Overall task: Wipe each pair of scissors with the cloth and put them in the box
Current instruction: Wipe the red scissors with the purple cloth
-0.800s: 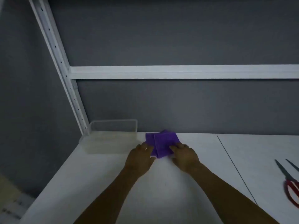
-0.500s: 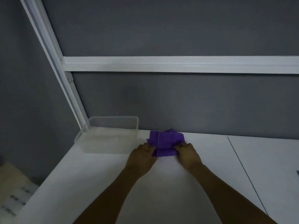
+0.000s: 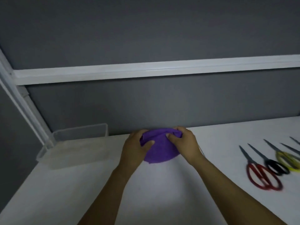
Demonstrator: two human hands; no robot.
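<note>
- Left hand [image 3: 135,149]: it grips the left side of the purple cloth [image 3: 159,148]. The thumb lies across the front face and the fingers curl over the upper edge.
- Right hand [image 3: 185,143]: it grips the right side of the same cloth. The thumb presses on the front and the fingers are bent over the bunched top corner.
- Purple cloth: it is held between the two hands above the middle of the white table [image 3: 162,197], close to the grey back wall [image 3: 146,30]. Its top is gathered and its lower edge is rounded. Whether it touches the table cannot be told.
- Clear plastic box [image 3: 81,132]: it stands on the table to the left of the hands, in the corner beside the white upright post [image 3: 24,111]. Its open side faces up.
- Scissors: they lie on the table to the right, well apart from the hands, with blades pointing away and to the left. The row consists of the red-handled scissors [image 3: 251,162], the black-handled scissors [image 3: 269,162] and the yellow-handled scissors [image 3: 279,154]. The picture is blurred here.
- Further blades [image 3: 292,148]: they are cut off by the right edge.
- White rail [image 3: 162,69]: it runs horizontally across the wall.
</note>
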